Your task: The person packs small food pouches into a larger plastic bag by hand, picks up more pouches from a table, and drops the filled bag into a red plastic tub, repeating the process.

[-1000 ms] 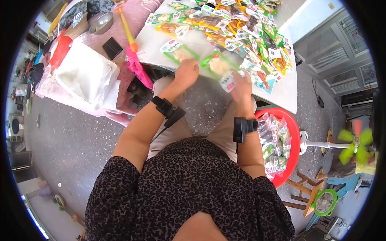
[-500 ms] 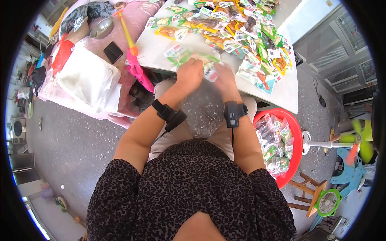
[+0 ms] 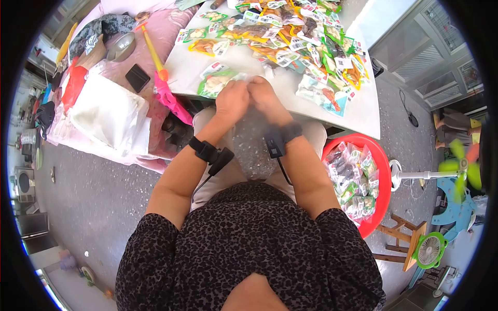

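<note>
Packet with illegible white label

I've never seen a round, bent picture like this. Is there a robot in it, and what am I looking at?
No robot here: these are a person's bare hands, the left hand and right hand, close together. The camera is worn on the person's head, looking forward and down, so their own arms show. Dark devices are strapped near both wrists. On the white table lies a spread of colourful packets. The left hand appears to hold a green-edged packet; the right hand's grip is hidden. A red tub beside the right arm contains more packets.
</note>
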The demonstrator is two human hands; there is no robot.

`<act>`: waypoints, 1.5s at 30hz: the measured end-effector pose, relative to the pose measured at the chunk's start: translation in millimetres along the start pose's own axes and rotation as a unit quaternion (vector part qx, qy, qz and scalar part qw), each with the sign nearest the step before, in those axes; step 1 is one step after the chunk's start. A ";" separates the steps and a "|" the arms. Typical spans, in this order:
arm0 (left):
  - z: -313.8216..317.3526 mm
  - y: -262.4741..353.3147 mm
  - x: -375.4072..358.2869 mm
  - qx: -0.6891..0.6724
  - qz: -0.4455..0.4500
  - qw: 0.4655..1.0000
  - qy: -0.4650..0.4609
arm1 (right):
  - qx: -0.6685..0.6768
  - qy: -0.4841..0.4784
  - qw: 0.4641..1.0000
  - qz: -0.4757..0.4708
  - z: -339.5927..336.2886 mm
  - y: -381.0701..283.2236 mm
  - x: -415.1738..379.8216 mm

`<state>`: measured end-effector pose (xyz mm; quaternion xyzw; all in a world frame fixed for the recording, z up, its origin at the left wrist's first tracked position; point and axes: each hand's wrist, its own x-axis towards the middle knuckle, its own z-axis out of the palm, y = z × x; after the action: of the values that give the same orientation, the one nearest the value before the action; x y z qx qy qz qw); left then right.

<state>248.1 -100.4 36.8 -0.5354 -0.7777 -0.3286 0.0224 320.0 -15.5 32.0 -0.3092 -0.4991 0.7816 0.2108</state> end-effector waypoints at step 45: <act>29.8 -33.1 6.6 0.016 0.079 0.997 0.000 | -0.565 0.392 0.691 -0.224 -183.0 -71.3 -9.3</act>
<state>226.7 -85.9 -0.1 -0.5950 -0.7381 -0.3128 0.0568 455.2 126.9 42.6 -0.5271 -0.7730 0.0899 0.3414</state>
